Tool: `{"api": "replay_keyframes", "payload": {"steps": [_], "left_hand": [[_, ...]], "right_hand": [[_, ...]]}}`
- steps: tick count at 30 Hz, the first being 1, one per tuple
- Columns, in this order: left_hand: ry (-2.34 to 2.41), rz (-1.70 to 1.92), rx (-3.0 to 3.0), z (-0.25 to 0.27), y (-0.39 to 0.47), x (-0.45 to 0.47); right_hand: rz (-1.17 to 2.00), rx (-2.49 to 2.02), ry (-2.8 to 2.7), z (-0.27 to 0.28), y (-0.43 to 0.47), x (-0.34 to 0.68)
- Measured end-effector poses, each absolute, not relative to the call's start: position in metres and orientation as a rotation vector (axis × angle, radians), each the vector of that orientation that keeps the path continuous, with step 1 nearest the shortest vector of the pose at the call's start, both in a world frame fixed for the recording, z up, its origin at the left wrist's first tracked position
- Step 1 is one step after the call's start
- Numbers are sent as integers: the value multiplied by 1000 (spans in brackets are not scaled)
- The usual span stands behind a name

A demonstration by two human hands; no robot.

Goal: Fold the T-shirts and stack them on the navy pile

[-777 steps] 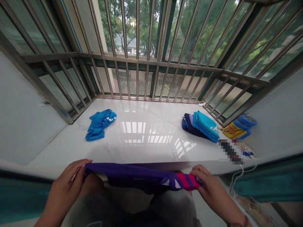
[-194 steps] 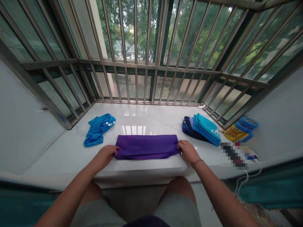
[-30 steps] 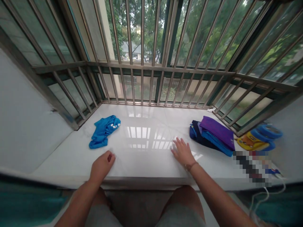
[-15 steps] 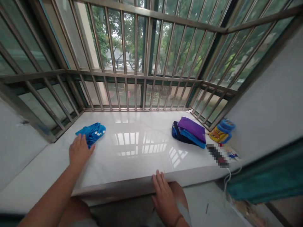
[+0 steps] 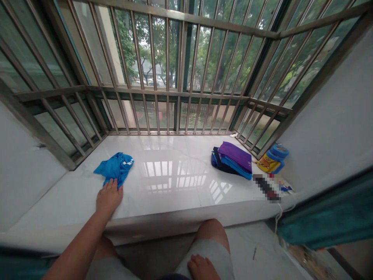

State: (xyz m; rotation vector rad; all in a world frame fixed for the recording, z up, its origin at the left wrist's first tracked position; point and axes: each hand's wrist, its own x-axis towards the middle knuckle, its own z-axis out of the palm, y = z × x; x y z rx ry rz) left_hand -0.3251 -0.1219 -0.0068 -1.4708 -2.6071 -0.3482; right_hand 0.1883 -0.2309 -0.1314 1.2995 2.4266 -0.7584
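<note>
A crumpled blue garment (image 5: 115,169) with a white print at its right end lies on the left of the white ledge. My left hand (image 5: 110,197) rests flat on its near edge, fingers stretched out over the fabric; whether any cloth is pinched beneath them is hidden. My right hand (image 5: 204,267) lies at the bottom of the view on the grey shorts over my right thigh. Its fingers are laid out with nothing in them, and the lower part is cut off by the frame.
A stack of folded clothes (image 5: 233,160), purple on top, sits on the ledge (image 5: 175,200) to the right. Beyond it stand a blue and yellow jug (image 5: 271,159) and a blurred-out item (image 5: 266,188). Metal bars (image 5: 176,93) close off the window. A teal curtain (image 5: 326,214) hangs at right.
My left hand has moved right and nearer, to the garment's front edge, and the garment looks more spread. My right hand has drawn back from the ledge edge onto my thigh.
</note>
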Motion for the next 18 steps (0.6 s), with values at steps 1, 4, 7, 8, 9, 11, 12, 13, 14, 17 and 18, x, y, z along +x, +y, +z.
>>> {"api": "replay_keyframes", "payload": {"steps": [1,4,7,8,9,11,12,13,14,17,18], "left_hand": [[-2585,-341,-1482,-10,-129,-318],[-2532,-323,-1514,-20,-150,-295],[-2478,-353,-1543,-29,-168,-270],[-2463,-374,-1548,-31,-173,-262],[-2452,-393,-1550,-34,-178,-255],[-2439,-415,-1550,-37,-186,-243],[-2437,-417,-1557,-38,-189,-239],[-2437,-417,-1568,-38,-191,-236],[-2441,-414,-1581,-38,-193,-234],[-2456,-377,-1628,-36,-192,-235],[-2462,-355,-1644,-34,-190,-237]], "right_hand": [[-751,1281,2443,-127,-230,188],[-691,1220,2479,-121,-228,181],[-598,1195,2507,-126,-228,169],[-572,1181,2518,-130,-228,166],[-554,1166,2534,-134,-228,163],[-539,1139,2572,-142,-229,160],[-539,1129,2591,-145,-228,160],[-545,1121,2610,-147,-228,162],[-561,1113,2628,-148,-227,164],[-671,1078,2671,-147,-224,170],[-711,1067,2670,-145,-223,171]]}}
